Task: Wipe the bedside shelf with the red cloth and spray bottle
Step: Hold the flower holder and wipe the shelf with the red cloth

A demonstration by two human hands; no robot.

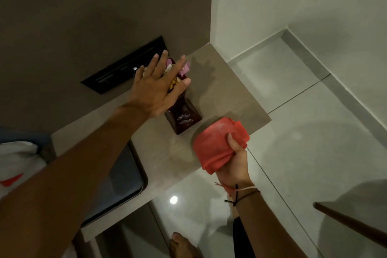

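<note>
The beige bedside shelf (228, 90) runs along the brown wall into a white corner. My right hand (235, 162) grips the bunched red cloth (215, 144) over the shelf's front edge. My left hand (159, 86) reaches out with fingers spread, hovering over the flowers in a dark red vase (183, 117) that stands mid-shelf. Whether the hand touches the flowers I cannot tell. No spray bottle is in view.
A black switch panel (123, 67) is set in the wall behind the vase. A dark tray (123, 182) lies on the shelf's left part under my forearm. White bedding (18, 159) sits far left. A wooden edge (347, 222) juts in lower right above the glossy tiled floor.
</note>
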